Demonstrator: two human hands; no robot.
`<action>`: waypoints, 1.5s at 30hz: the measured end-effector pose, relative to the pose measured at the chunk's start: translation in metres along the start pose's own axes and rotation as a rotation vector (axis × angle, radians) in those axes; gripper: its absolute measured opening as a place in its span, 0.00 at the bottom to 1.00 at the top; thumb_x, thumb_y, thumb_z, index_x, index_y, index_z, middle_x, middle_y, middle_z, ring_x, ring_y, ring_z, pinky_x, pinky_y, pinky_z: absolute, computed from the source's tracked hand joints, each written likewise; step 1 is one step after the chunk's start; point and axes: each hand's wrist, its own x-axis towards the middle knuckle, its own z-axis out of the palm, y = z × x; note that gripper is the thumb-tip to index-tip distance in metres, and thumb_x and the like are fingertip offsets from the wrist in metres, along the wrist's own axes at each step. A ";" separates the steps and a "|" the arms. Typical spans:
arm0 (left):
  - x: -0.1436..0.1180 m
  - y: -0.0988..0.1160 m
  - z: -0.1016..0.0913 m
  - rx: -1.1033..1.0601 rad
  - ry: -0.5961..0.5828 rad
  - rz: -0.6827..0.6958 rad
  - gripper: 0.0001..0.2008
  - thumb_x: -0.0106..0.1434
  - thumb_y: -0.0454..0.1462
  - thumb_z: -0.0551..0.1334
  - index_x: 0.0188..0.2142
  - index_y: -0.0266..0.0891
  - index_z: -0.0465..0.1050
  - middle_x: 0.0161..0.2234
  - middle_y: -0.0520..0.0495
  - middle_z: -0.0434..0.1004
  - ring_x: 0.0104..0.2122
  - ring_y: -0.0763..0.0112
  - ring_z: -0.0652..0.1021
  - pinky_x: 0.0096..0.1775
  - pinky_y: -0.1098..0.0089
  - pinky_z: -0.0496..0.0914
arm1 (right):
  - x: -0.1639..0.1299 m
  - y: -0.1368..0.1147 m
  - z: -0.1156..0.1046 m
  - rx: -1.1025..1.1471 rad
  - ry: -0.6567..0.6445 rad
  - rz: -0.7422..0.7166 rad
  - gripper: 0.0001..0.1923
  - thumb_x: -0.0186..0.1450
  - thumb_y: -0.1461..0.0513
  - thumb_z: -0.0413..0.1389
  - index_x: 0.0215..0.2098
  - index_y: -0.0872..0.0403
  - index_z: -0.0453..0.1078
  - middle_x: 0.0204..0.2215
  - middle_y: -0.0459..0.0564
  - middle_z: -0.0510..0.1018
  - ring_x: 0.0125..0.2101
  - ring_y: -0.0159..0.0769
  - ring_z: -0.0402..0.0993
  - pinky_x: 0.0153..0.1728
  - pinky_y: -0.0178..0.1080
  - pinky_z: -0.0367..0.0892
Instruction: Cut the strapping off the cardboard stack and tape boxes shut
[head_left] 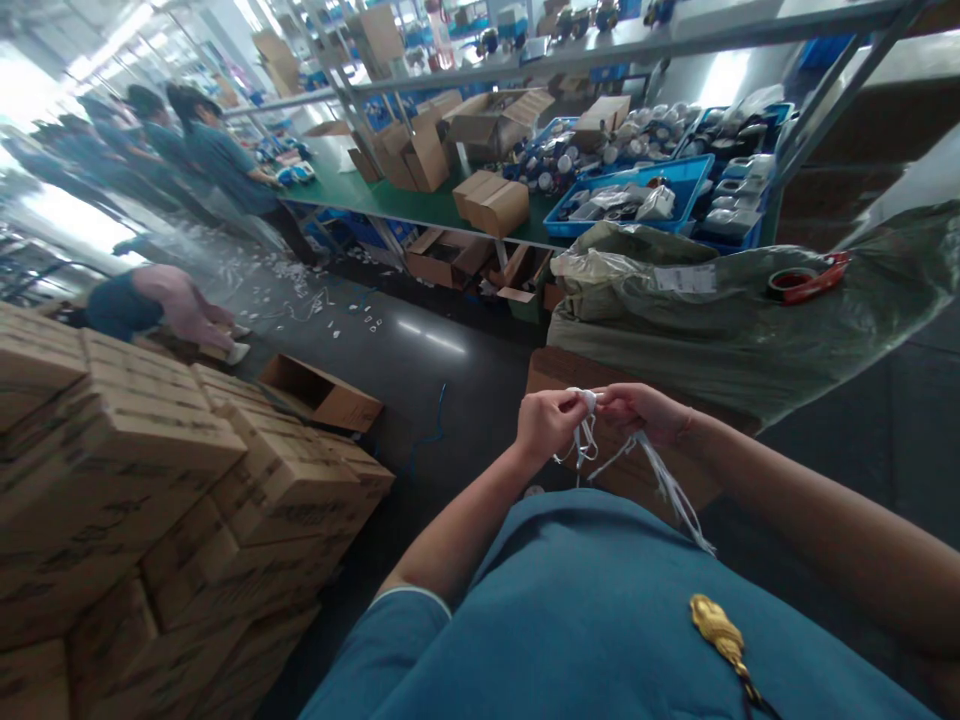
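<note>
Teal short-sleeved shirt (600,610), bare forearms

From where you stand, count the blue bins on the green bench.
2 clearly: blue bin of bagged parts at the front, another behind-left. Clutter may hide more.

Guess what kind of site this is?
Likely a factory packing floor. Stacked cartons stand at the left, a long green bench carries open boxes and blue bins of small parts, and workers stand along it. Both hands pinch white string.
</note>
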 end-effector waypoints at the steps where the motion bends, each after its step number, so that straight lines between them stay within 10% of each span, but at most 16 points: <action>1: 0.000 0.000 0.000 -0.087 -0.005 -0.011 0.23 0.67 0.54 0.58 0.35 0.38 0.82 0.28 0.51 0.78 0.30 0.73 0.75 0.32 0.75 0.62 | -0.002 0.000 0.001 0.035 0.026 -0.047 0.13 0.58 0.57 0.54 0.40 0.55 0.63 0.20 0.38 0.48 0.19 0.25 0.35 0.17 0.31 0.35; 8: 0.000 -0.002 0.000 -0.265 -0.063 -0.008 0.15 0.65 0.45 0.63 0.39 0.36 0.82 0.35 0.47 0.81 0.36 0.68 0.78 0.37 0.73 0.69 | -0.015 0.017 0.008 -0.336 0.305 -0.333 0.28 0.59 0.45 0.64 0.45 0.55 0.65 0.26 0.41 0.63 0.25 0.25 0.55 0.22 0.30 0.49; 19: 0.004 0.013 -0.005 -0.082 0.066 0.167 0.06 0.63 0.36 0.66 0.37 0.38 0.81 0.39 0.46 0.77 0.42 0.69 0.76 0.46 0.69 0.71 | -0.033 0.014 0.028 -0.826 0.572 -0.520 0.17 0.66 0.49 0.55 0.37 0.55 0.72 0.26 0.44 0.71 0.28 0.30 0.62 0.30 0.34 0.56; 32: 0.004 0.026 -0.005 -0.043 0.127 0.145 0.11 0.66 0.44 0.64 0.39 0.39 0.79 0.43 0.45 0.78 0.43 0.67 0.77 0.45 0.69 0.73 | -0.034 0.004 0.024 -1.063 0.618 -0.685 0.12 0.68 0.56 0.51 0.42 0.56 0.68 0.39 0.53 0.74 0.39 0.37 0.69 0.42 0.37 0.62; 45: 0.003 0.021 -0.011 -0.130 0.146 0.112 0.08 0.61 0.36 0.65 0.41 0.38 0.77 0.44 0.44 0.75 0.46 0.67 0.76 0.46 0.70 0.72 | -0.021 0.003 0.033 -0.619 0.526 -0.584 0.18 0.67 0.51 0.55 0.49 0.54 0.70 0.41 0.49 0.77 0.37 0.35 0.70 0.40 0.37 0.65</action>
